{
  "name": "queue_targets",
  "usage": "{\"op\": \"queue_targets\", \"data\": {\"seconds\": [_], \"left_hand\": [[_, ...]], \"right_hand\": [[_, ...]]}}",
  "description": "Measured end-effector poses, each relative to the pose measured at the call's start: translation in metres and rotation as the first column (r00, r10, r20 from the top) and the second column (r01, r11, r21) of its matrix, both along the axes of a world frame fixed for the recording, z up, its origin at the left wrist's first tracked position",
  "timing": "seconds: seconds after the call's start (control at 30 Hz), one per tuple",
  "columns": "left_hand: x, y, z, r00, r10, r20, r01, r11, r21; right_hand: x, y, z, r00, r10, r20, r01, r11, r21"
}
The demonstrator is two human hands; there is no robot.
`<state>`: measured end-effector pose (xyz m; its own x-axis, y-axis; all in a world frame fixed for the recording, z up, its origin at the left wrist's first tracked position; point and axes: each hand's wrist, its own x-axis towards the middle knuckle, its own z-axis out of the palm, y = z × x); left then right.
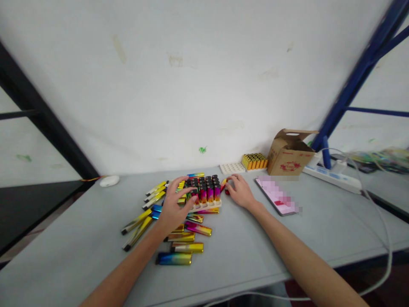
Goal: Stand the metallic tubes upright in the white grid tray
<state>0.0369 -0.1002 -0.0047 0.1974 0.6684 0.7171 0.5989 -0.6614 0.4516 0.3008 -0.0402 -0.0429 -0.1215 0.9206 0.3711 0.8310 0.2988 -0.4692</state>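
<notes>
A white tray (209, 206) holds several upright, battery-like cylinders (210, 192) with black tops and glossy pink, purple and yellow sides. At the tray's front left corner, the thumb and forefinger of my left hand (175, 207) close around one black-topped cylinder (194, 194). Just right of the tray, my right hand (240, 190) has its fingers bent around a small red and yellow cylinder (223, 184), which they partly hide. Shiny slim pieces with dark ends, such as a blue and yellow one (174, 259) and a pink and gold one (198, 229), lie loose around my left hand.
Behind, against the wall, stand a white holed tray (232, 168), a tray of orange batteries (254, 161) and an open cardboard box (287, 155). A phone (275, 197) lies right of my right hand. A power strip (334, 179), white cable and white mouse-like object (109, 181) are farther out.
</notes>
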Motion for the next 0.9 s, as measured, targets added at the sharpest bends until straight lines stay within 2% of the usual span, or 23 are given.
{"op": "queue_targets", "data": {"seconds": [0.3, 0.43, 0.53, 0.67, 0.73, 0.8, 0.9], "left_hand": [[-0.005, 0.001, 0.004, 1.000, 0.024, 0.013, -0.023, 0.998, -0.051], [-0.008, 0.001, 0.005, 1.000, 0.017, 0.010, -0.016, 0.996, -0.089], [-0.013, 0.002, 0.002, 1.000, 0.015, -0.007, -0.016, 0.980, -0.197], [-0.024, 0.005, -0.002, 0.999, -0.016, -0.039, -0.002, 0.907, -0.422], [-0.028, 0.007, -0.004, 0.999, -0.039, -0.020, 0.025, 0.879, -0.477], [-0.030, 0.009, -0.006, 0.999, -0.029, 0.023, 0.037, 0.872, -0.489], [-0.029, 0.011, -0.007, 1.000, -0.006, 0.021, 0.016, 0.874, -0.486]], "right_hand": [[0.001, 0.000, -0.001, 1.000, 0.009, -0.014, -0.009, 1.000, 0.016], [0.010, 0.004, 0.001, 0.999, 0.027, -0.026, -0.026, 1.000, 0.006], [0.022, 0.006, 0.005, 0.996, 0.087, -0.029, -0.087, 0.996, -0.011], [0.034, 0.006, 0.011, 0.976, 0.220, -0.003, -0.219, 0.974, -0.057], [0.035, 0.006, 0.012, 0.965, 0.257, 0.045, -0.254, 0.965, -0.065], [0.033, 0.005, 0.010, 0.964, 0.243, 0.105, -0.239, 0.970, -0.048], [0.028, 0.004, 0.006, 0.977, 0.149, 0.155, -0.151, 0.989, 0.000]]}}
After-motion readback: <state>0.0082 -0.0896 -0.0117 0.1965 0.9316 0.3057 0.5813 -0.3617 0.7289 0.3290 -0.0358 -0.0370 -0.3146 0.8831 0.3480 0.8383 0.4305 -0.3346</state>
